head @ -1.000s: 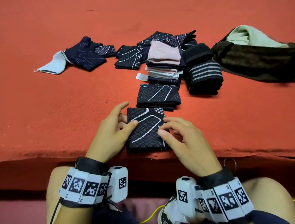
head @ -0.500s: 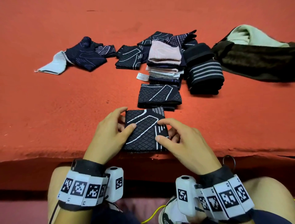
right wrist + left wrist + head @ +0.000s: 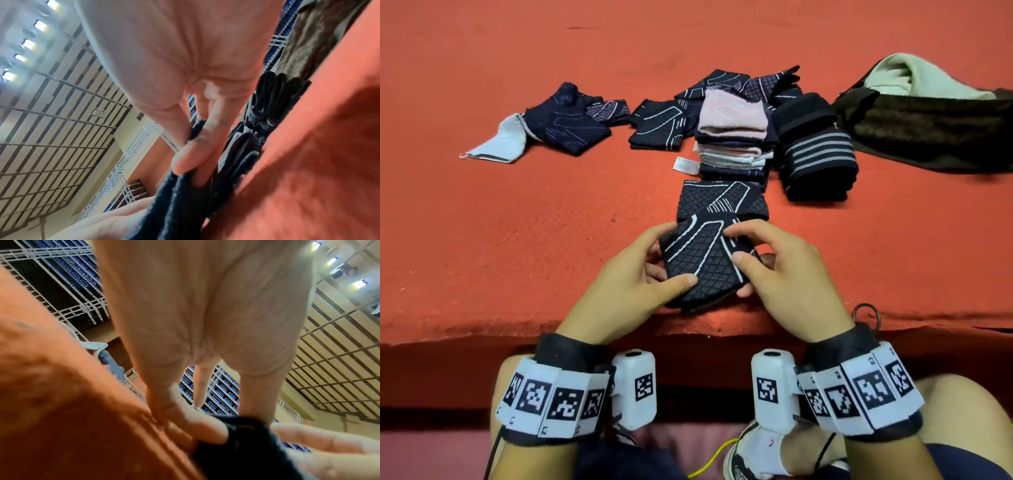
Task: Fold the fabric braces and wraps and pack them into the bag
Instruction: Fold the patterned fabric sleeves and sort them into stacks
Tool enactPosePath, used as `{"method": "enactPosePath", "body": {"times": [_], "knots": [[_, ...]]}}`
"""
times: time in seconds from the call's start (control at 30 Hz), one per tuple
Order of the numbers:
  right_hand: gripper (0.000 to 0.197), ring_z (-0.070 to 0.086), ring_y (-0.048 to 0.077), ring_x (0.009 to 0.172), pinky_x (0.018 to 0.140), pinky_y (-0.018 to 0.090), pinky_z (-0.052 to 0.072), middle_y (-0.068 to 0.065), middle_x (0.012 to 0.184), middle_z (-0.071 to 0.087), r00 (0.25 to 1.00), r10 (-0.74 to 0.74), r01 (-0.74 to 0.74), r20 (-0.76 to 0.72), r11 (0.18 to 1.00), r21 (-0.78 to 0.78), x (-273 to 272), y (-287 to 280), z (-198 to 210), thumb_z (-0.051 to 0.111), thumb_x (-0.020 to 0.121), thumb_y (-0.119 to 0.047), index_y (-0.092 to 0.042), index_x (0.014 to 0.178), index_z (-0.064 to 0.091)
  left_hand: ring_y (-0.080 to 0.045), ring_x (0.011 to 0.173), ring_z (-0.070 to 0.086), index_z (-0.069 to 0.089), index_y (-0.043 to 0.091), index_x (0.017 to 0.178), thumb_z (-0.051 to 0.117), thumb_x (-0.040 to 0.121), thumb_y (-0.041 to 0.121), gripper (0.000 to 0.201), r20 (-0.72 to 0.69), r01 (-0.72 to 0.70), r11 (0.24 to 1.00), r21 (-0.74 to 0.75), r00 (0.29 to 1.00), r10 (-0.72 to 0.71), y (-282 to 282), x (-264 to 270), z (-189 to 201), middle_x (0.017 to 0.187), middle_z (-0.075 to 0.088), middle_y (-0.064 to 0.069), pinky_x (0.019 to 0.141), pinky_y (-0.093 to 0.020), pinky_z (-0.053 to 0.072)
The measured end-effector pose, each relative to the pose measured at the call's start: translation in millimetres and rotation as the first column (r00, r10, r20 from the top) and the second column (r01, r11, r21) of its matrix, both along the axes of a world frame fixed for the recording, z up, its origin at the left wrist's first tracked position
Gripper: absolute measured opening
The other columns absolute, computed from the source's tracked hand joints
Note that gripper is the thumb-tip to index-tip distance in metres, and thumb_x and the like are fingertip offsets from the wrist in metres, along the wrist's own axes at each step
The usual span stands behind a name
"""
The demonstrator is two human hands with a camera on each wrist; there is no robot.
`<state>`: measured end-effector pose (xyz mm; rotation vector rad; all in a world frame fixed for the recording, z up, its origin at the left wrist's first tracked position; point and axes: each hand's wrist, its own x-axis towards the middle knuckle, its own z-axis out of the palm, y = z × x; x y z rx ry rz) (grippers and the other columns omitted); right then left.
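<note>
**Folded brace lifted from the edge of a red-covered table**

A person's left hand (image 3: 631, 274) and right hand (image 3: 780, 270) hold a folded black knit brace (image 3: 705, 263) with white line patterning, gripped from both sides near the front edge of the red felt tabletop (image 3: 517, 240). The left thumb lies across the brace's top face with the fingers tucked beneath; the right thumb and forefinger pinch its far right corner while the other fingers curl under. The right wrist view shows fingertips (image 3: 186, 162) clamped on the dark layered edge (image 3: 179, 194); the left wrist view, blurred, shows fingers (image 3: 197, 425) against dark cloth (image 3: 242, 451).

Half a second earlier the brace lay flat and square on the felt under both hands; it now sits tilted, its far end raised over the near edge of a second folded black brace (image 3: 722, 202) just behind it.

Beyond that stands a stack of folded wraps (image 3: 732, 140) topped in pink, with a small white sewn-in label (image 3: 685, 166) poking out at its left, its print too small to read. A stack of black wraps with grey stripes (image 3: 816, 154) sits just right of it. To the left lie a flat black brace (image 3: 659, 126), and a navy brace (image 3: 566, 120) with a pale blue cuff (image 3: 500, 144), unfolded. At far right rests the dark brown bag (image 3: 935, 133), open, pale green fabric (image 3: 914, 78) showing inside. Both wrists wear bands of square black-and-white marker tags (image 3: 551, 401); small characters on the right band appear to read "R3".
</note>
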<state>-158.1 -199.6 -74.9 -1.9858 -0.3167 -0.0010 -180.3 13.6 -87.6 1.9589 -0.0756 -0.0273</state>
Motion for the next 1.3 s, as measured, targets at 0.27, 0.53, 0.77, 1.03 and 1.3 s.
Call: {"method": "enactPosePath", "body": {"times": [0.27,0.53,0.77,1.03,1.3], "knots": [[0.033,0.069,0.006,0.052,0.069,0.024,0.054,-0.008,0.103,0.069,0.993,-0.021,0.003,-0.116,0.989,-0.151,-5.8,-12.9,-11.5,0.061,0.092,-0.012,-0.032,0.119,0.060,-0.006,0.064,0.063,0.045,0.041,0.136,0.072,0.087,0.039,0.056,-0.044,0.021,0.975,0.222,0.999,-0.011,0.3,2.7,-1.8,0.077,0.067,0.005,0.063,-0.023,0.046],[0.039,0.072,0.017,0.064,0.069,0.044,0.062,-0.018,0.118,0.066,0.997,0.043,-0.034,-0.070,0.992,0.125,-8.7,-11.5,0.8,0.058,0.093,-0.001,-0.033,0.114,0.066,-0.010,0.069,0.066,0.040,0.039,0.142,0.068,0.089,0.045,0.060,-0.057,0.015,0.976,0.218,0.998,-0.003,1.9,0.8,0.4,0.075,0.070,0.006,0.075,-0.043,0.055],[0.038,0.071,0.013,0.075,0.070,0.037,0.063,-0.008,0.120,0.067,0.997,0.044,-0.028,-0.056,0.966,0.257,-0.1,-7.9,-2.3,0.055,0.093,0.006,-0.022,0.117,0.066,-0.015,0.066,0.068,0.038,0.035,0.145,0.072,0.089,0.032,0.065,-0.084,-0.035,0.999,0.037,0.996,0.038,-6.0,6.0,-4.3,0.089,0.063,0.002,0.065,-0.035,0.057],[0.039,0.070,0.012,0.085,0.069,0.032,0.061,-0.002,0.122,0.067,0.997,0.068,-0.047,-0.037,0.912,0.407,-2.9,-7.3,-4.0,0.054,0.095,0.009,-0.017,0.121,0.065,-0.013,0.061,0.065,0.029,0.034,0.147,0.066,0.094,0.018,0.066,-0.064,-0.096,0.979,-0.178,0.994,0.086,-14.0,7.8,-6.8,0.099,0.071,-0.002,0.054,-0.023,0.050],[0.038,0.067,0.011,0.087,0.065,0.025,0.058,-0.001,0.120,0.067,1.000,0.023,-0.016,-0.010,0.886,0.464,9.7,0.1,0.6,0.054,0.094,0.009,-0.014,0.122,0.064,-0.002,0.047,0.047,0.031,0.026,0.148,0.061,0.098,0.018,0.059,-0.019,-0.130,0.958,-0.255,0.991,0.129,-21.8,20.5,-2.8,0.074,0.060,-0.006,0.045,-0.014,0.037]]}}
